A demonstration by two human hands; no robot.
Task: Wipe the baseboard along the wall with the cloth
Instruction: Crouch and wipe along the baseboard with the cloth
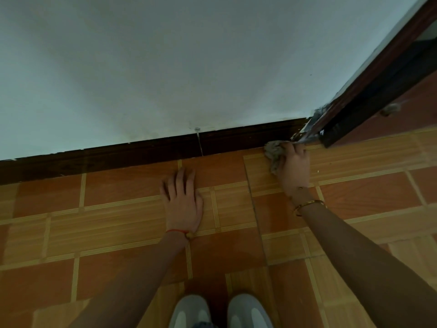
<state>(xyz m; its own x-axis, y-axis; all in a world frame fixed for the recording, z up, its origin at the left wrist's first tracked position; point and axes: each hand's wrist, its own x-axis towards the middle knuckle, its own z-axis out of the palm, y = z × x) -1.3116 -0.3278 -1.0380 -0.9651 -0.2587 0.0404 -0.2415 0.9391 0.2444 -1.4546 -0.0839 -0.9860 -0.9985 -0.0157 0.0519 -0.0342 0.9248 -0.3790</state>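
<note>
A: Any brand or writing you can read?

B: No; the shoes [220, 312] at the bottom edge show only plain grey panels.

A: And your right hand [294, 165]?

B: It's closed around a crumpled grey cloth [272, 151], fingers curled over it, pressing it where the dark baseboard [142, 152] ends by the door frame [369, 91]. The picture is soft there, so the cloth seems to touch the baseboard's foot, but you can't be sure. A gold bangle [308, 205] sits on that wrist.

A: Your left hand [183, 202]?

B: Flat on the floor [118, 223], fingers spread wide, holding nothing, fingertips just short of the baseboard. A red string [177, 231] circles the wrist. The baseboard runs along the wall [165, 67] leftward, with a joint [200, 144] above that hand.
</note>
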